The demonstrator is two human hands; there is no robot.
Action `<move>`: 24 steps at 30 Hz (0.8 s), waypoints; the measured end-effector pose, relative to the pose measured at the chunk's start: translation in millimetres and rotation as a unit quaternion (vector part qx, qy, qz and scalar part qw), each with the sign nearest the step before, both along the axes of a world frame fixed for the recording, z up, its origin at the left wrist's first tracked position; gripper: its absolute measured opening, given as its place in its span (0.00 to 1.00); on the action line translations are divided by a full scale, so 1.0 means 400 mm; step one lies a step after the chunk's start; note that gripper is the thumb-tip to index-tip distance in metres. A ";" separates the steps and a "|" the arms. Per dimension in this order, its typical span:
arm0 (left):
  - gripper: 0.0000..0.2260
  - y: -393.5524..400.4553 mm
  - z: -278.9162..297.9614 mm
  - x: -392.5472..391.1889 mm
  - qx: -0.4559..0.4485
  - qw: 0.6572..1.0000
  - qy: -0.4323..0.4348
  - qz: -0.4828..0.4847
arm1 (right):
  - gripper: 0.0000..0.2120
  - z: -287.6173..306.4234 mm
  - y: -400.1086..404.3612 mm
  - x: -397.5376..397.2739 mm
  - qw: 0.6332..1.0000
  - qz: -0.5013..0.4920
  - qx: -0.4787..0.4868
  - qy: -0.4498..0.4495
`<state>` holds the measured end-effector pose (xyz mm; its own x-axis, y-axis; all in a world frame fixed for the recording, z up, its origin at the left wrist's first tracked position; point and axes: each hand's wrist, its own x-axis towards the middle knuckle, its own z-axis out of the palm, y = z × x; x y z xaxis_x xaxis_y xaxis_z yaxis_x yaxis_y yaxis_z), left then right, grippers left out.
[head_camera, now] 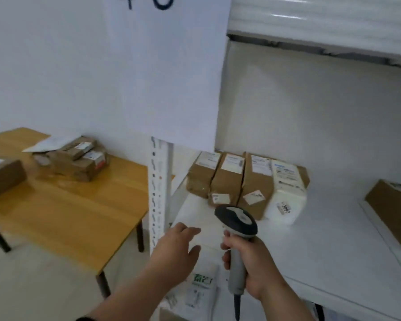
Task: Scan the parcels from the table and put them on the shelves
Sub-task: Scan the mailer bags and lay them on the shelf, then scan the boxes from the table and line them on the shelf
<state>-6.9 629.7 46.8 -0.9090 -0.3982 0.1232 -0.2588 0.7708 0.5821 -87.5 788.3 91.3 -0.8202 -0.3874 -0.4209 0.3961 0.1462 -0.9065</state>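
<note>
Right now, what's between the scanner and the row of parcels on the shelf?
In the head view, only bare white shelf lies between the scanner and the row of parcels.

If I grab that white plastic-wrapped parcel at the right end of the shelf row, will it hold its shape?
The white plastic-wrapped parcel looks soft: its corners bulge rounded, so it would probably sag. Its glossy film may feel slippery. Probably light for its size.

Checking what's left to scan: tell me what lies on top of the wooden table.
On the wooden table: a stack of brown labelled parcels with a white envelope on it, and another brown box cut by the frame edge.
</note>
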 end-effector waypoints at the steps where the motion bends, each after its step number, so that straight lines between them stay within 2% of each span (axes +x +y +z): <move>1: 0.20 -0.039 -0.006 0.055 0.008 1.000 -0.013 0.015 | 0.02 -0.008 -0.042 0.047 0.999 0.030 0.013 0.004; 5: 0.19 -0.197 -0.022 0.249 0.058 0.993 -0.063 0.077 | 0.03 -0.024 -0.199 0.190 0.990 0.134 0.040 0.016; 9: 0.18 -0.329 -0.047 0.392 0.127 0.975 -0.066 0.168 | 0.04 -0.035 -0.351 0.281 0.982 0.185 0.024 0.032; 13: 0.19 -0.424 -0.073 0.497 0.175 0.957 -0.078 0.217 | 0.08 -0.052 -0.493 0.341 0.975 0.222 0.009 0.026; 18: 0.19 -0.556 -0.103 0.575 0.208 0.937 -0.100 0.260 | 0.14 -0.081 -0.667 0.387 0.971 0.238 0.003 -0.015; 24: 0.20 -0.783 -0.134 0.585 0.245 0.917 -0.074 0.305 | 0.13 -0.119 -0.921 0.386 0.957 0.289 0.006 -0.011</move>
